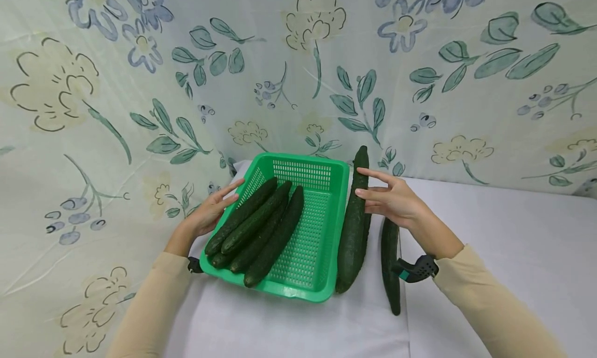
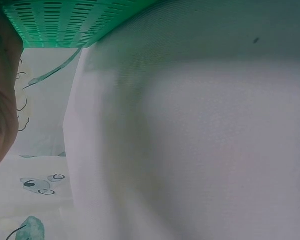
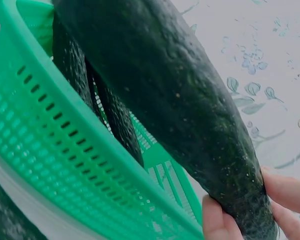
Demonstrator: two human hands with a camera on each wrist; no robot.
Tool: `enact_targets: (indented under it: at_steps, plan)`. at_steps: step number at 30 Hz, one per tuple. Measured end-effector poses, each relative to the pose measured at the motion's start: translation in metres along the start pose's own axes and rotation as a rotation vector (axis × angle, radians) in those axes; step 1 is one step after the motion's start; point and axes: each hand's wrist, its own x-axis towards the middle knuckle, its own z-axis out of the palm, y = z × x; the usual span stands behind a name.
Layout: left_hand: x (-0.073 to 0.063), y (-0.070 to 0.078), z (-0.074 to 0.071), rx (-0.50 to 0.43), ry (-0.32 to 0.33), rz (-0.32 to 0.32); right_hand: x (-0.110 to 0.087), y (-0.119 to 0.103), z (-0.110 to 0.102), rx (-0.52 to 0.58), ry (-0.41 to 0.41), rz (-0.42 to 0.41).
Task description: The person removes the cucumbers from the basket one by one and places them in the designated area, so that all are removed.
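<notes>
1. Cucumber, dark green [image 3: 165, 95]: nearest the right-wrist camera; outside the basket's right wall, pinched between thumb and fingers of the right hand [image 1: 392, 197].
2. Basket, green plastic, perforated [image 1: 330, 233]: apparently part-filled; at least four cucumbers [image 1: 280, 239] inside.
3. Seemingly remaining: held cucumber, plus slimmer cucumber [image 1: 391, 265] on white cloth [image 1: 489, 233].
4. Left hand [image 1: 210, 212]: fingers extended, touching basket's left side.
5. Right-wrist view: opposed grip, clearest there. Left-wrist view: basket exterior, no cucumbers.
</notes>
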Motion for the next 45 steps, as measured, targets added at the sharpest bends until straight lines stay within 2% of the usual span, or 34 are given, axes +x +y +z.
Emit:
enact_targets:
  at_steps: [6,11,20,26,40,45]
  plan:
    - [0.000,0.001,0.000,0.015,-0.001,0.006,-0.005,0.004,-0.016,-0.026,-0.025,0.004]
    - [0.002,0.000,-0.001,0.010,-0.012,0.012,-0.008,0.008,-0.030,0.014,-0.030,-0.003]
    - [0.004,0.000,-0.002,0.093,0.012,0.003,-0.015,0.015,-0.050,-0.009,-0.014,0.008]
    - [0.004,0.002,-0.002,0.075,0.016,-0.013,-0.020,0.021,-0.062,0.002,-0.006,0.014]
    - [0.001,0.002,-0.001,0.113,0.025,-0.004,-0.034,0.051,-0.097,-0.107,0.003,-0.018]
    - [0.001,0.000,-0.002,0.059,0.008,-0.003,-0.036,0.062,-0.109,-0.125,0.017,-0.020]
